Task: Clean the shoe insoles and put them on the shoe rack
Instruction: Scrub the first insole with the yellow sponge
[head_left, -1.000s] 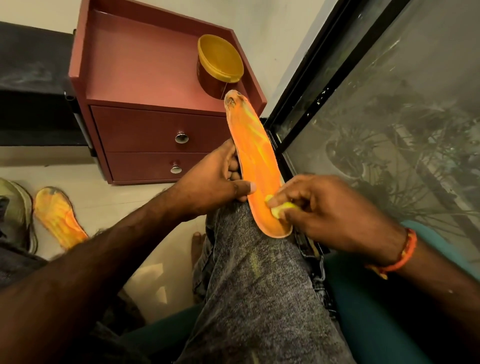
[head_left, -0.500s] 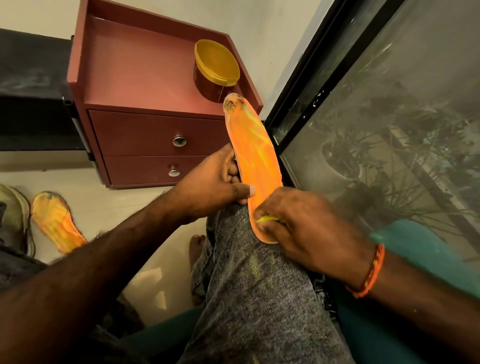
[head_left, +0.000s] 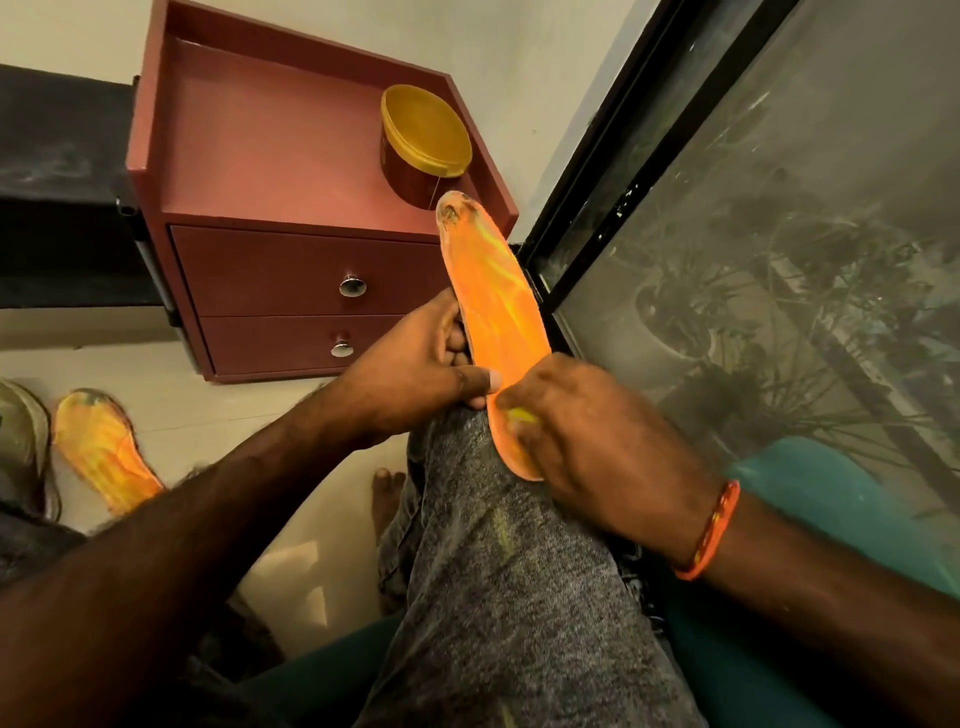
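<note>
Beyond both hands stands a red cabinet (head_left: 291, 171); the insole (head_left: 493, 301) points away toward it, left hand (head_left: 415, 374) gripping its middle, right hand (head_left: 587, 441) pinching a yellow cloth (head_left: 522, 415) on the near heel.

Insole (head_left: 493, 306) stands on the raised knee (head_left: 498, 545), heel end down, toe end toward the cabinet (head_left: 291, 218). Left hand (head_left: 415, 374) on its left edge, right hand (head_left: 587, 441) over its lower end with a small cloth (head_left: 521, 414) under the fingers (mostly hidden). Cabinet ahead against the wall, tub (head_left: 423, 143) on its top at the right rear corner. Window (head_left: 779, 260) to the right. Second insole (head_left: 104, 452) on the floor far left, just beside a shoe (head_left: 21, 447) at the frame edge.
</note>
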